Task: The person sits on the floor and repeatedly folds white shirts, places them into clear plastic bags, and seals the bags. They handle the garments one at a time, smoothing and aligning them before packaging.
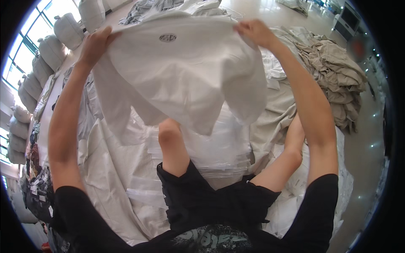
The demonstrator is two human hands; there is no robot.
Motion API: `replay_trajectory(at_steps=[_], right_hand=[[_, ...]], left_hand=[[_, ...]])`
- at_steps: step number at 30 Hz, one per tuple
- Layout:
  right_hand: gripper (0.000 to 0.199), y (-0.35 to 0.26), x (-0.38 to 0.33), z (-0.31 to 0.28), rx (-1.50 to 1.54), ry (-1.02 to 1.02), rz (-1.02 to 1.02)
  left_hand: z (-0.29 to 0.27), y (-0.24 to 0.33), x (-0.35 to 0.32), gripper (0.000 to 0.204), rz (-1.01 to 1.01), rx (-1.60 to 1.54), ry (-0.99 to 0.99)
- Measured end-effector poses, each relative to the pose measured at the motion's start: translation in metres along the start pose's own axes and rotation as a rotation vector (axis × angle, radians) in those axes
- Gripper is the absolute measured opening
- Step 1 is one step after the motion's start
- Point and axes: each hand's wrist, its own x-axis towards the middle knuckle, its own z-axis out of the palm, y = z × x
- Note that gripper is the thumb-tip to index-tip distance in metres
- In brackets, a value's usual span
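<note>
A white long-sleeved top (181, 69) hangs spread between my two raised hands, over my lap and knees. My left hand (95, 45) is closed on its upper left corner. The fingers of my right hand (256, 33) pinch the upper right corner. A small dark oval mark shows near its upper edge, and both sleeves dangle with folds in the cloth. Between my legs lies a stack of clear plastic packets (223, 158), partly hidden behind the hanging top.
Beige cloth (112, 168) covers the floor around me. A heap of beige garments (331, 63) lies at the right, with grey garments (147, 9) at the far side. Stuffed white sacks (68, 31) line the windows at the left, near dark clothes (37, 189).
</note>
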Motion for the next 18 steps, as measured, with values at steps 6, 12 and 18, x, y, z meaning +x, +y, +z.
replay_trajectory(at_steps=[6, 12, 18], right_hand=[[0.034, -0.067, 0.028, -0.080, 0.237, 0.324, -0.053], [0.034, -0.059, -0.080, -0.062, 0.372, 0.239, -0.083], [0.023, -0.101, -0.285, 0.051, 0.506, -0.814, -0.071]], left_hand=[[-0.056, -0.054, 0.033, 0.020, -0.132, 0.102, 0.380], [-0.124, 0.007, -0.089, 0.034, 0.057, 0.121, 0.399], [-0.178, 0.239, -0.333, 0.017, 0.138, -0.566, -0.648]])
